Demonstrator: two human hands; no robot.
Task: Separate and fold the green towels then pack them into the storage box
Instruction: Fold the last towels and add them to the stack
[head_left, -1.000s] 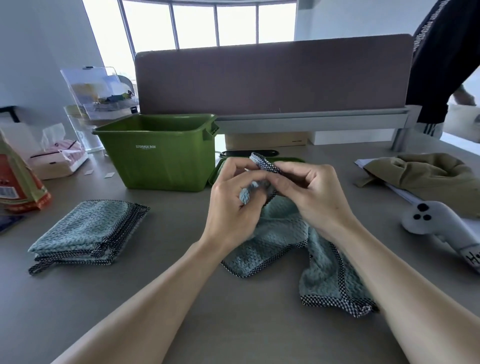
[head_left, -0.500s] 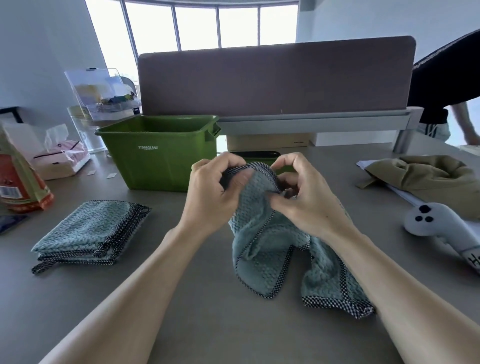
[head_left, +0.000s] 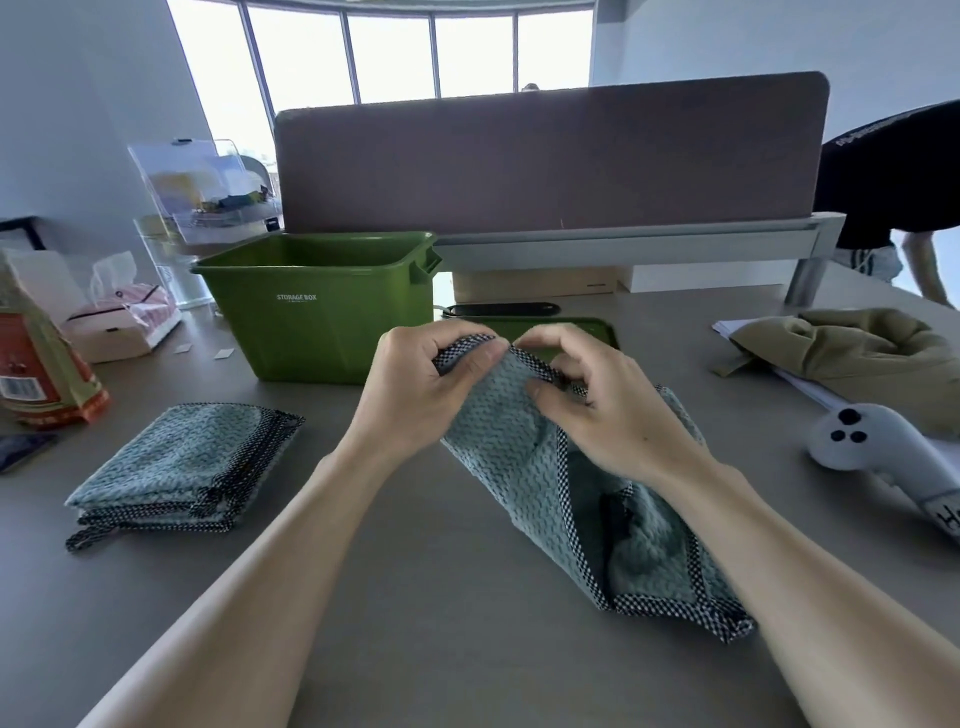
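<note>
The bare grey table (head_left: 415, 597) lies open across the lower centre of the frame, between the two forearms and to the left of them. One loose green towel (head_left: 524, 467) with a black-and-white checked border hangs in the middle of the frame, its lower corner resting on the table at lower right. The left hand (head_left: 415, 384) pinches the towel's top edge, thumb over the checked trim. The right hand (head_left: 597, 410) grips the same edge just beside it, fingers curled onto the border.

At centre left sits one stack of folded towels (head_left: 176, 467); how many it holds cannot be counted. Behind the hands stands one green storage box (head_left: 317, 306), open-topped, with its flat lid (head_left: 561, 332) lying on the table to its right, partly hidden by the hands.

In the upper left are a clear plastic organiser (head_left: 202, 192), a tissue box (head_left: 119, 327) and, at the left edge, a red printed bag (head_left: 36, 358). At the right are an olive cloth (head_left: 862, 353) lying on papers and a white controller (head_left: 883, 452). A brown desk divider (head_left: 545, 156) closes off the table's far side, and another person in a black shirt (head_left: 883, 171) stands at the upper right.
</note>
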